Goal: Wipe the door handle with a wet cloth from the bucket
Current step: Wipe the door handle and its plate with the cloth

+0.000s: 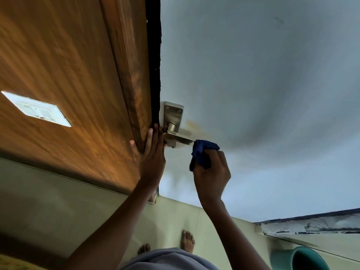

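**Blue cloth at the tip of the door handle**

Far to the left of both hands, a white switch plate (pixel 36 109) sits on the brown wooden panel (pixel 64 75). The picture is blurry there, so the switches are hard to make out.

The left hand (pixel 151 152) is open and flat. Its fingers press on the edge of the wooden frame, just left of the handle. The fingertips lie over the dark gap (pixel 153 55) between the frame and the door, so part of the gap is hidden.

Just right of that hand is the metal door handle (pixel 178 139) on its plate (pixel 174 113). The lever sticks out to the right.

The right hand (pixel 211 172) is closed around a dark blue cloth (pixel 202 152). The cloth touches the end of the lever and hides its tip. The hand covers part of the cloth.

Right of this hand, the pale blue door (pixel 263 84) is wide and bare.

Below the hands are two bare feet (pixel 187 241) on the pale floor (pixel 171 221). Far down to the right, a green bucket (pixel 302 259) is cut off by the bottom edge, so its inside cannot be seen.
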